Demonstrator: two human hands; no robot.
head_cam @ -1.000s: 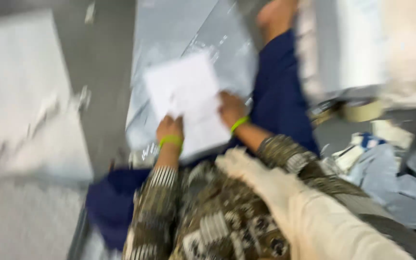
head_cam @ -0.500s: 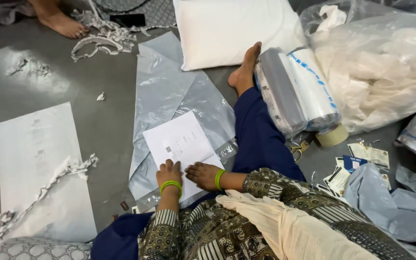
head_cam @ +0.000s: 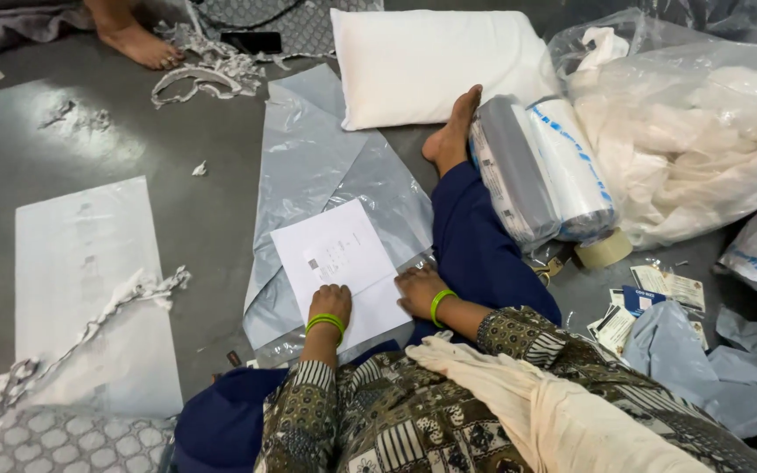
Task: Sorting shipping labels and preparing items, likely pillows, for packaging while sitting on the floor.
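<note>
— Head view shows what, nearest the hands?

— A thin white rectangular paper sheet with small print, lying flat on a grey glossy plastic mailer bag spread on the dark grey floor, just beside the person's blue-trousered leg.

— And the hands?

— The left hand rests on the sheet's near edge, fingers curled under, pinning rather than gripping. The right hand lies flat and open at the sheet's lower right corner, touching it. Both wrists wear green bangles.

— How would the sheet handle?

— Very light, limp, easily creased. On that slick film it likely slides; a pinch at a free corner or a palm pressed flat looks safest. The bag under it is soft, wrinkled and slippery.

— Farther out?

— A plump white fabric pillow beyond the foot; a tight roll of grey and white plastic bags to the right, a ring of tan tape near it; a large clear sack of cream cloth; white shredded strips on the left.
</note>
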